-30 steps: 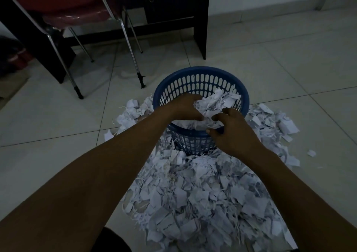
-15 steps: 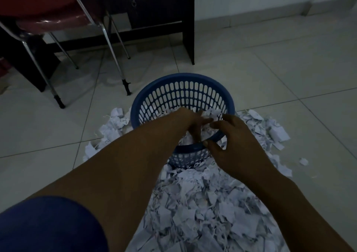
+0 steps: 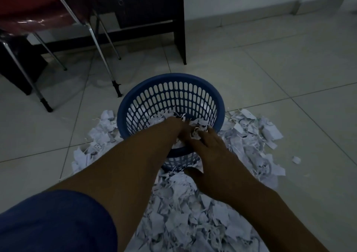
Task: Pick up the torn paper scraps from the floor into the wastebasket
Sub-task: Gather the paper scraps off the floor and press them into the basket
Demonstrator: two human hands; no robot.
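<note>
A blue wastebasket (image 3: 154, 81) with slotted walls stood upright on the tiled floor (image 3: 270, 73), partly filled with torn paper scraps (image 3: 164, 116). Both hands reached over its near rim. The left hand (image 3: 174, 126) was down inside the basket, its fingers buried among the scraps, so whether they were apart or clamped on paper could not be told. The right hand (image 3: 212, 145) lay across the near rim, its fingers (image 3: 202, 133) stretched forward and slightly apart, their tips touching the scraps just beside the left hand.

A large heap of scraps (image 3: 183, 213) covered the floor in front of the basket and spread round both its sides; one small piece (image 3: 296, 159) lay apart on the right. Behind the basket stood a red chair (image 3: 34, 4) on metal legs and a dark desk (image 3: 179, 19). A blue sleeve (image 3: 58, 222) filled the lower left corner.
</note>
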